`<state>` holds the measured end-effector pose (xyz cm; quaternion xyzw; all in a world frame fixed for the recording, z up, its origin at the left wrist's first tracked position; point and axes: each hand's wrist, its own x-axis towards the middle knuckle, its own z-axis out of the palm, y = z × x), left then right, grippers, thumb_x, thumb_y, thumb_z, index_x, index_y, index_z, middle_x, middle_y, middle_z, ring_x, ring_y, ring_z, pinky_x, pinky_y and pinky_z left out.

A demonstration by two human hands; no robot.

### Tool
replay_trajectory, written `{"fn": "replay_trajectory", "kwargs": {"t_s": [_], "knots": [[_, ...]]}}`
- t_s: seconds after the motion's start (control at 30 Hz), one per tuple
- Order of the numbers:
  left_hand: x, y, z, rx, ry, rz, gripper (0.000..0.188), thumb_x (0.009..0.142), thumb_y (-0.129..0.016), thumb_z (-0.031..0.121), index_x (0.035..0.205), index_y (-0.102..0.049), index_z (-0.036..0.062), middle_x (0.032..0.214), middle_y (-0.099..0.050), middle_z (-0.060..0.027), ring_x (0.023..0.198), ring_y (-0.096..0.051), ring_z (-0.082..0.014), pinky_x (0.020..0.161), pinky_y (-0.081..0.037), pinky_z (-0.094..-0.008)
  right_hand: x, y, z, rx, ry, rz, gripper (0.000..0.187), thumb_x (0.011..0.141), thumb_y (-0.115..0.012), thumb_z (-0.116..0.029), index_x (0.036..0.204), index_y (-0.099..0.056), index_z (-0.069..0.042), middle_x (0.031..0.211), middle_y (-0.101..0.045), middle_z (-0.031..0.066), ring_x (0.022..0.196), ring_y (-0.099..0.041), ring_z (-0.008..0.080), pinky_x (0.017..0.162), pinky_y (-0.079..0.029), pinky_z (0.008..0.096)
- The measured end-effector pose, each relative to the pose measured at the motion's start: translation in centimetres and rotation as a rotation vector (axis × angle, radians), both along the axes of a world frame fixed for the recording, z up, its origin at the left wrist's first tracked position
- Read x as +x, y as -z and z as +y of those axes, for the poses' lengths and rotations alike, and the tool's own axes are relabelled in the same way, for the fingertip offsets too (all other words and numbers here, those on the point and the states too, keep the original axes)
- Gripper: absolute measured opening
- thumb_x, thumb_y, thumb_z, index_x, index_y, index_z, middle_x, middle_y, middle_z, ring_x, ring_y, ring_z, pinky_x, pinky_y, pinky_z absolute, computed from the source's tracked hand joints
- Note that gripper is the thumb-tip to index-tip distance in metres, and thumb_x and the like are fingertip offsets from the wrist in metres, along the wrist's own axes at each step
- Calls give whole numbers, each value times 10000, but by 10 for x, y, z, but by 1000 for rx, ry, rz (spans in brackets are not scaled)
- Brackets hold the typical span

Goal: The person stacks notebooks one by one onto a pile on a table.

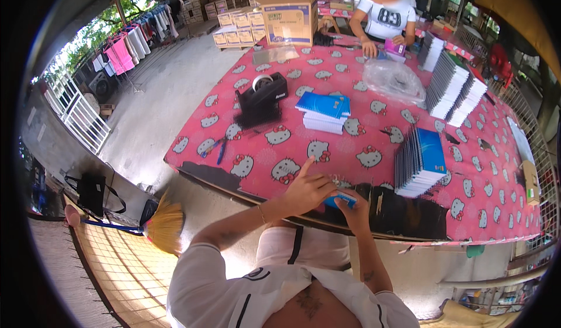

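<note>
At the near table edge, a small blue-covered thing (341, 200), which looks like a notebook seen edge-on, is between my hands. My right hand (356, 214) grips it from the right, thumb on top. From the left, my left hand (308, 189) has its fingers closed on its other end, while one finger sticks out away from me. My hands hide most of it. Beyond them lies a low stack of blue-covered notebooks (323, 112), its top ones askew. To the right stands a taller stack of spiral-bound blue notebooks (422, 161).
A black tape dispenser (261, 97) and blue-handled pliers (222, 150) lie on the pink patterned table (327, 163). Clear plastic wrap (394, 81) and tall notebook stacks (447, 88) are farther back. Across the table a co-worker (385, 18) handles a purple item. A broom (165, 226) leans at left.
</note>
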<state>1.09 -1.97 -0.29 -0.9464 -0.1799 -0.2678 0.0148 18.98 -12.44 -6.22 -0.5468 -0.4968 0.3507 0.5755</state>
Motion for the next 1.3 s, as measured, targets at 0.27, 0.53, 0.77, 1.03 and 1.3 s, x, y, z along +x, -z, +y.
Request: {"fn": "replay_trajectory", "kwargs": {"t_s": [0.27,0.53,0.77,1.03,1.3], "knots": [[-12,60,-55,17,-112,216,839,933,-485,602,1473,-384,-34,1563,-323,-236,1464,-281,-399,1128,-174,-673,4,0,-5,-85,-53,-49,345,907,-682,-67,1241,-652,13,1044,-729,124,969,-602,89,863,-500,284],[6,50,-46,9,-121,138,870,919,-487,619,1466,-379,-49,1541,-338,-254,1451,-300,-387,1103,-167,-699,4,4,2,-40,-79,-47,373,910,-684,-67,1277,-645,-19,993,-736,135,875,-579,61,795,-508,266],[22,31,-36,19,-118,163,846,915,-488,615,1482,-384,-5,1560,-347,-190,1448,-324,-337,1104,-201,-668,10,19,3,25,-68,-164,390,895,-685,-84,1277,-639,-18,847,-692,200,694,-528,99,666,-493,298],[20,30,-39,-97,-10,198,846,937,-495,583,1478,-362,-54,1581,-277,-237,1484,-222,-398,1096,-107,-729,4,7,3,-165,-79,-89,364,894,-666,-71,1252,-646,-13,827,-673,222,677,-533,129,666,-498,325],[23,10,-10,-159,53,-74,276,914,-668,283,1140,-653,125,1134,-660,-42,1186,-584,-231,1156,-83,-648,3,-14,2,-155,-39,-294,354,872,-715,-114,1202,-658,3,836,-677,223,669,-610,246,668,-501,329]]}}
